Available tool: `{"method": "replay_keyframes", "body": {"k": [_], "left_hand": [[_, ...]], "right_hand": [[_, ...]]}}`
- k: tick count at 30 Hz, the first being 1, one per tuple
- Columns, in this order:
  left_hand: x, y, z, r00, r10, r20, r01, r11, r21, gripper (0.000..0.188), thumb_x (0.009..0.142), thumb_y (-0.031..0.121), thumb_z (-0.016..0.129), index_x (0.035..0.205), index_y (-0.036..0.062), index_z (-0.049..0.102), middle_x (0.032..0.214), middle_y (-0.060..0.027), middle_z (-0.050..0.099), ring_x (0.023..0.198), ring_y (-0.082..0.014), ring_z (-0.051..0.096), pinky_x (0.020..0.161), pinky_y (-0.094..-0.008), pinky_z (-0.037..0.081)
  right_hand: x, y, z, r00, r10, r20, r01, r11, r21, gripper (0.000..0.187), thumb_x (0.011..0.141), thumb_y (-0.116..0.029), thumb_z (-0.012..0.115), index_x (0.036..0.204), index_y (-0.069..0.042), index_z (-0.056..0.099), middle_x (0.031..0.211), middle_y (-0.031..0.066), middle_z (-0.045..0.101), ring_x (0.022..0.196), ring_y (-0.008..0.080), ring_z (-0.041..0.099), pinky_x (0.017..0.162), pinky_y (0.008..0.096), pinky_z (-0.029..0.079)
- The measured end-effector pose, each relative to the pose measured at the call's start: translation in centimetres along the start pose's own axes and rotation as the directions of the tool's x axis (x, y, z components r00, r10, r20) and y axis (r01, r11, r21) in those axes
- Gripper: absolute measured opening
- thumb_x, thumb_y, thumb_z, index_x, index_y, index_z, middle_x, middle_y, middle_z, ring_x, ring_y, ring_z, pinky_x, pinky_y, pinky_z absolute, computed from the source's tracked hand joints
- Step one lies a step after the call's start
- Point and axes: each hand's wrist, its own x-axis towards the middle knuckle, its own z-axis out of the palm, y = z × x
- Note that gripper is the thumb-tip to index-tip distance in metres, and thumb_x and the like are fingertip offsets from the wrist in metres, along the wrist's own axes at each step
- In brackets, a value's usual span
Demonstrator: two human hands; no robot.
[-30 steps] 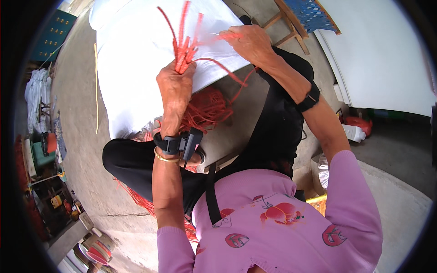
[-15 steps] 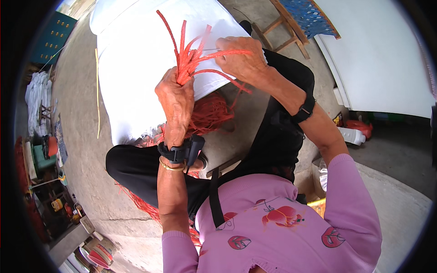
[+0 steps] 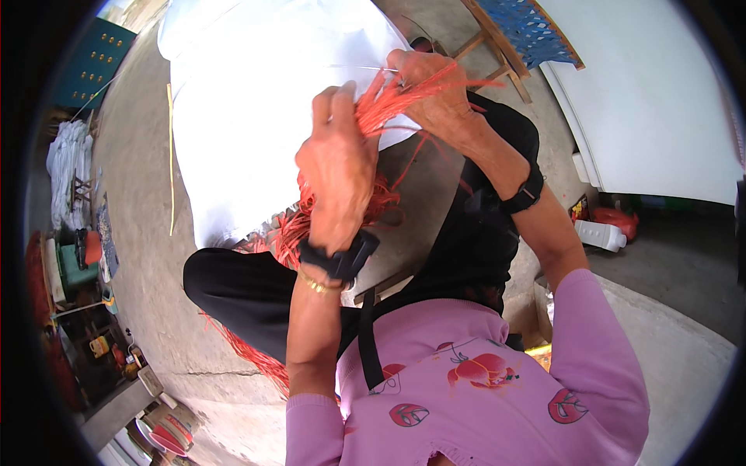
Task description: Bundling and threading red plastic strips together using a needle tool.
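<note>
A bundle of red plastic strands [image 3: 388,107] fans out between my hands, its loose ends reaching right across my right wrist. My left hand [image 3: 339,159] closes around the lower end of the bundle; its thumb is hidden and its fingers point away from me. In the fingers of my right hand [image 3: 435,89] is a thin metal needle-like tool [image 3: 361,67], its shaft pointing left over a white cloth [image 3: 241,132]. More red strands [image 3: 291,233] lie in a loose heap under my left hand, beside the cloth's near edge.
Red strands [image 3: 252,353] also hang beside my left knee. A wooden seat with blue webbing [image 3: 521,31] stands at the far right, near a large white panel [image 3: 653,101]. A white plastic bottle [image 3: 600,234] lies on the right. Assorted household items line the left side.
My left hand has moved right and away from me, and its fingers have straightened somewhat. The strands now lean right over my right hand, which has shifted slightly right.
</note>
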Motion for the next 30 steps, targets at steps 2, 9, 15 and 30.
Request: {"method": "replay_keyframes", "body": {"k": [2,9,15,30], "left_hand": [[0.9,-1.6,1.6,0.999,-0.042,0.017,0.041,0.998,0.054,0.028,0.075,0.008,0.067,0.102,0.0103,0.06,0.095,-0.0127,0.062,0.073,-0.0316,0.06,0.066,-0.0321,0.05],[2.4,-3.1,2.4,0.917,-0.363,-0.166,0.206,0.787,-0.581,0.012,0.078,0.004,0.06,0.088,-0.0015,0.061,0.064,-0.0064,0.055,0.053,-0.0123,0.043,0.051,-0.0278,0.04],[2.2,-3.2,1.8,0.727,-0.677,0.114,0.29,0.151,-0.945,0.011,0.084,0.013,0.058,0.082,0.0024,0.056,0.064,0.0012,0.049,0.048,-0.0064,0.041,0.04,-0.0227,0.03],[0.7,-3.5,3.1,0.772,-0.616,0.155,0.282,0.114,-0.953,0.01,0.083,0.01,0.062,0.078,0.0065,0.054,0.061,0.0041,0.045,0.041,-0.003,0.032,0.036,-0.022,0.023]], "right_hand": [[0.3,-0.5,-0.4,0.999,-0.024,-0.04,0.022,0.999,-0.026,0.018,0.068,-0.017,0.065,0.076,-0.003,0.058,0.064,0.0132,0.06,0.06,0.0291,0.061,0.05,0.0376,0.047],[0.9,-2.5,-0.3,0.97,0.242,0.017,-0.229,0.887,0.401,0.016,0.069,-0.014,0.063,0.081,-0.004,0.058,0.067,0.0135,0.063,0.064,0.0333,0.062,0.061,0.0436,0.047],[1.1,-3.8,0.0,0.966,0.257,0.011,-0.232,0.854,0.466,0.015,0.071,-0.008,0.062,0.085,-0.004,0.056,0.062,0.0136,0.061,0.059,0.0318,0.061,0.056,0.0413,0.048],[0.5,-6.7,2.1,0.938,0.163,0.305,-0.327,0.706,0.628,0.02,0.075,-0.014,0.058,0.09,-0.001,0.058,0.072,0.0169,0.063,0.066,0.0325,0.061,0.062,0.039,0.048]]}}
